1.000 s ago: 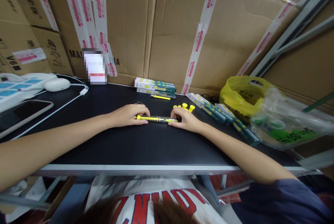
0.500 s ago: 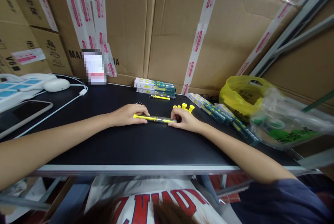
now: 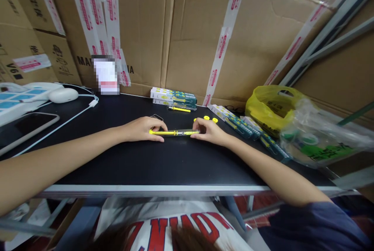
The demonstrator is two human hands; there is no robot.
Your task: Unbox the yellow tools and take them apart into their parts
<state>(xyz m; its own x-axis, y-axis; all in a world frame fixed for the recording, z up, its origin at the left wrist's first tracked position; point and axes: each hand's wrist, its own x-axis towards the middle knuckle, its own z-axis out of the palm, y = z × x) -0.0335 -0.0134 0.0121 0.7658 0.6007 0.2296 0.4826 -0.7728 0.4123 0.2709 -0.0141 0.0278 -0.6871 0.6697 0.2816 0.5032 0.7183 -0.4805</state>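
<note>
A slim pen-shaped tool, yellow at the left and clear toward the right, lies level across the space between my hands. My left hand has thumb and forefinger curled round its yellow end. At the clear end, the thumb and fingertips of my right hand pinch it, hiding the tip. Just behind the right hand are several yellow round-topped pieces, partly covered by the fingers. A small metal clip or wire loop shows beyond the left fingers. Another such yellow-and-clear tool lies farther back.
Stacked green-and-white boxes stand at the back of the black table. More boxes line the right, beside a yellow plastic bag and a clear bag. A phone, cable and power strip occupy the left.
The tool's right end has risen slightly, so it lies more level. My right hand has shifted a little back, covering the stems of the yellow pieces. My left thumb and forefinger have spread slightly.
</note>
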